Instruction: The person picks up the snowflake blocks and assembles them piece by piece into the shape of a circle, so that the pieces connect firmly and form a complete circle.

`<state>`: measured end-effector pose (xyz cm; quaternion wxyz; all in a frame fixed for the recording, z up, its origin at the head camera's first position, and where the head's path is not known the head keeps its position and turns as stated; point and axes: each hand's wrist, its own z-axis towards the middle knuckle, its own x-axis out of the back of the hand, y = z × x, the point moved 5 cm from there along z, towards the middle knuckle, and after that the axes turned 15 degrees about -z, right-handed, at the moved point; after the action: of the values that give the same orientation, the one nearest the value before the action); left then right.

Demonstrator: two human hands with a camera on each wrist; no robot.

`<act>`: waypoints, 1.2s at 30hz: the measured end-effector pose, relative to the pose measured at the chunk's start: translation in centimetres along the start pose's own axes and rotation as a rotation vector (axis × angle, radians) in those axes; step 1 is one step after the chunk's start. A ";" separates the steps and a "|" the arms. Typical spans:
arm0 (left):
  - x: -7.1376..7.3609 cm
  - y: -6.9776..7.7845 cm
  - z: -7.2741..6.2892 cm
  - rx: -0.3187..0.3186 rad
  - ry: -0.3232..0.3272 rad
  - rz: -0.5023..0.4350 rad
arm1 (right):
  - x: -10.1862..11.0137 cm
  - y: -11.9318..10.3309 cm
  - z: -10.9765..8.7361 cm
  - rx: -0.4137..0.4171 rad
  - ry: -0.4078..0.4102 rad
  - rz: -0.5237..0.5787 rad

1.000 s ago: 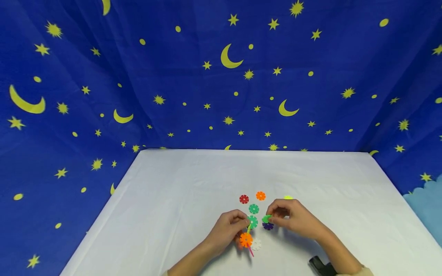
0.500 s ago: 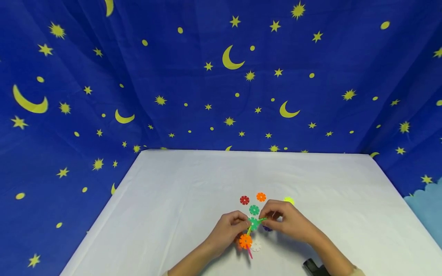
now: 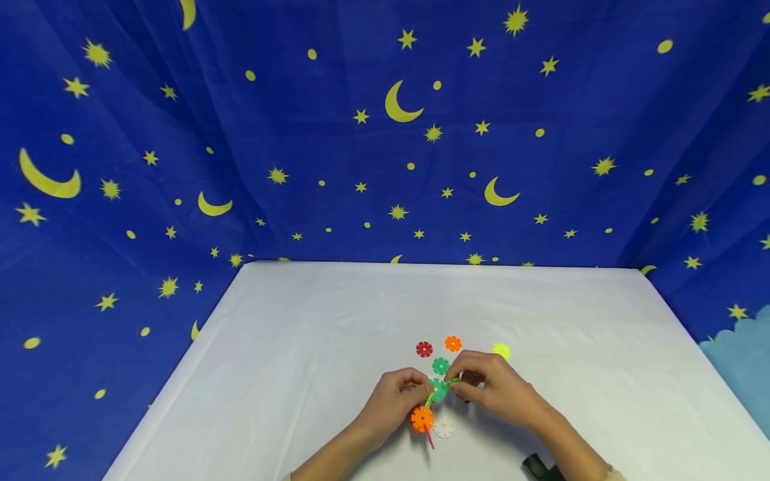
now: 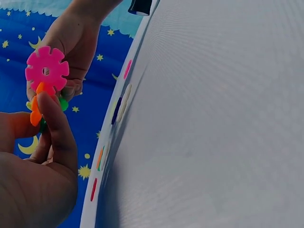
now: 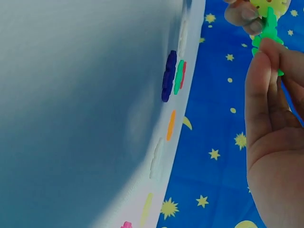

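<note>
Several notched plastic discs are joined in a chain, which my left hand (image 3: 394,404) pinches between thumb and fingers. An orange disc (image 3: 422,419), a pink disc (image 4: 55,76), a yellow disc (image 5: 266,6) and a teal disc (image 3: 438,391) show in it. To its right, my right hand (image 3: 496,387) pinches a bright green disc (image 5: 269,33) edge-on against the teal one. Whether their notches interlock is hidden by the fingertips. Both hands are above the table.
Loose discs lie on the white table (image 3: 337,307): red (image 3: 424,349), orange (image 3: 453,343), teal (image 3: 441,366), yellow (image 3: 502,350), white (image 3: 444,427) and dark blue (image 5: 169,76). A black object (image 3: 540,467) is by the right forearm. A starry blue curtain (image 3: 337,140) hangs behind.
My right hand has moved left with the bright green disc, bringing it to the teal disc of the chain. My left hand has stayed nearly in place, still holding the chain.
</note>
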<state>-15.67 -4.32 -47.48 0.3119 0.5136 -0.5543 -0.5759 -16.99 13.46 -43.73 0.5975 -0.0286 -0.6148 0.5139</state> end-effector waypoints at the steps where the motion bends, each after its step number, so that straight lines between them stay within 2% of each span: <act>1: 0.0 0.1 0.0 -0.006 0.003 0.012 | 0.0 -0.1 0.0 0.002 0.011 -0.018; 7: 0.1 0.3 -0.1 -0.044 0.019 0.054 | -0.1 -1.0 0.0 0.054 0.091 -0.137; 12: 0.2 0.2 0.0 -0.044 0.015 0.038 | -0.1 -1.5 -0.1 0.099 0.138 -0.173; 20: 0.2 0.3 0.0 -0.059 -0.004 0.007 | -0.3 -2.4 -0.2 0.222 0.205 -0.207; 24: 0.0 0.4 0.0 -0.044 0.002 0.012 | -0.3 -2.3 -0.2 0.195 0.186 -0.168; 31: -0.3 -0.2 0.0 0.012 -0.039 -0.002 | -0.3 -1.8 -0.2 0.146 0.147 -0.160; 36: -0.1 -0.1 0.1 -0.006 -0.016 0.001 | 0.1 -0.9 -0.3 0.036 0.118 -0.180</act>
<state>-15.68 -4.19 -47.53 0.3093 0.5077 -0.5552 -0.5816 -16.27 13.33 -43.11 0.6768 0.0074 -0.5692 0.4667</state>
